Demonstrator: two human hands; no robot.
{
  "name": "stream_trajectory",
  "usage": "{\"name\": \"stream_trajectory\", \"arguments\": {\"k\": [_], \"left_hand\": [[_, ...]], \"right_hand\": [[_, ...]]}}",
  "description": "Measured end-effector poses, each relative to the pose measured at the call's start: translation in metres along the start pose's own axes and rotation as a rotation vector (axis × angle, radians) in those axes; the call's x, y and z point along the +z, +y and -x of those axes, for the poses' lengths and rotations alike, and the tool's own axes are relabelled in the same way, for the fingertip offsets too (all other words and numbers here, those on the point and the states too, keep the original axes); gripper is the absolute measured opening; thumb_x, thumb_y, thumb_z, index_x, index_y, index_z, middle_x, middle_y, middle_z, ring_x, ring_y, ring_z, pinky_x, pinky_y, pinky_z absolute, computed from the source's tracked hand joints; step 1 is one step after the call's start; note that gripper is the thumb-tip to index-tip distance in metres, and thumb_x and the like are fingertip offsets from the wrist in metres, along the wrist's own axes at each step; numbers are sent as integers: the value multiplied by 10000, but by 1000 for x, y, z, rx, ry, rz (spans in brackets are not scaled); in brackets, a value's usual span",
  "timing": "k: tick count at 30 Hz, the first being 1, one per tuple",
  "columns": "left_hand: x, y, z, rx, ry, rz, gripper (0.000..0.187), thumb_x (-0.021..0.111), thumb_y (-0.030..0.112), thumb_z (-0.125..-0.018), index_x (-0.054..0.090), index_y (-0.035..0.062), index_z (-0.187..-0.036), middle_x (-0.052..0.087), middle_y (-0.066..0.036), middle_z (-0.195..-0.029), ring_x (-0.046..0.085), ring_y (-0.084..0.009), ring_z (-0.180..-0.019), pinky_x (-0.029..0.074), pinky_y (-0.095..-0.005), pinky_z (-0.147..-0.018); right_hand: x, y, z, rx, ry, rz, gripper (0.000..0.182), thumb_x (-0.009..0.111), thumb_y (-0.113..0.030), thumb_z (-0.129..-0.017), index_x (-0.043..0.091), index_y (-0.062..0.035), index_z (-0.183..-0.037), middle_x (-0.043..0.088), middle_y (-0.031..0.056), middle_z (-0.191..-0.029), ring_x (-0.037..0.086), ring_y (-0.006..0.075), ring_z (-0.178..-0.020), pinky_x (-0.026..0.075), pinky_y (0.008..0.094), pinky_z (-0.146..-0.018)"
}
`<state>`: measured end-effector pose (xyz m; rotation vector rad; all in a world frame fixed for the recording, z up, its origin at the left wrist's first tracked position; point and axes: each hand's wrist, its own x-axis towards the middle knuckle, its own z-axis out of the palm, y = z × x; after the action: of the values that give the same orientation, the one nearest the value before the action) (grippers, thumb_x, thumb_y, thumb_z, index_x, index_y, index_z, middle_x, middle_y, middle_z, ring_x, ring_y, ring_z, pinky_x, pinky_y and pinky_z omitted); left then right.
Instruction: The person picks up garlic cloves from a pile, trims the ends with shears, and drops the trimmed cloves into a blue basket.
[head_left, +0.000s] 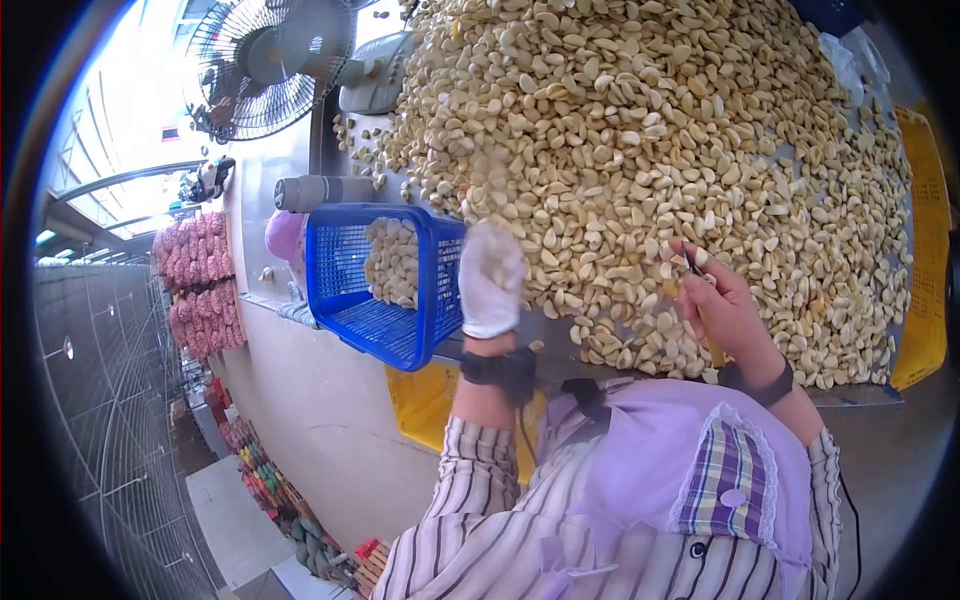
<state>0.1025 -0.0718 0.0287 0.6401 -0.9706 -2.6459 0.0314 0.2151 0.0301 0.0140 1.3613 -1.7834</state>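
My left hand (492, 282), in a white glove, is beside the right wall of a blue plastic basket (425, 290), at the near left edge of a big heap of pale garlic cloves (620, 150). Motion smears its fingers, so I cannot see whether they hold anything. Over the heap's near side, my bare right hand (722, 305) is closed round a small knife with a yellow handle (714, 348). A pale clove piece (698, 257) shows at its fingertips by the dark blade. Inside the basket lies a pile of cloves (392, 262).
A fan (275, 55) stands at the upper left, with a grey cylindrical bottle (325, 191) below it. Yellow crates are at the right edge (920, 250) and under the table (422, 405). Red mesh sacks (200, 285) are stacked far left.
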Motion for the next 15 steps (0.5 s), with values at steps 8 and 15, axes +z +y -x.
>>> {"name": "stream_trajectory", "arguments": {"k": [8,15], "left_hand": [[-54,-1,-36,349,355,-1999,344,641,227,-784,584,-19,-1018,637,-182,-810,619,-384,-762,490,-414,-699],[8,-2,4,-193,96,-672,265,639,216,-828,543,47,-1008,626,-91,-810,478,-85,-527,346,-192,-432]], "right_hand": [[1,-1,0,-12,-46,97,429,428,-107,-925,409,-67,-1352,485,-21,-600,411,40,-443,357,177,-428],[3,-4,3,22,-68,55,451,527,-112,-887,459,-131,-1332,578,-10,-778,433,17,-473,380,168,-437]]}}
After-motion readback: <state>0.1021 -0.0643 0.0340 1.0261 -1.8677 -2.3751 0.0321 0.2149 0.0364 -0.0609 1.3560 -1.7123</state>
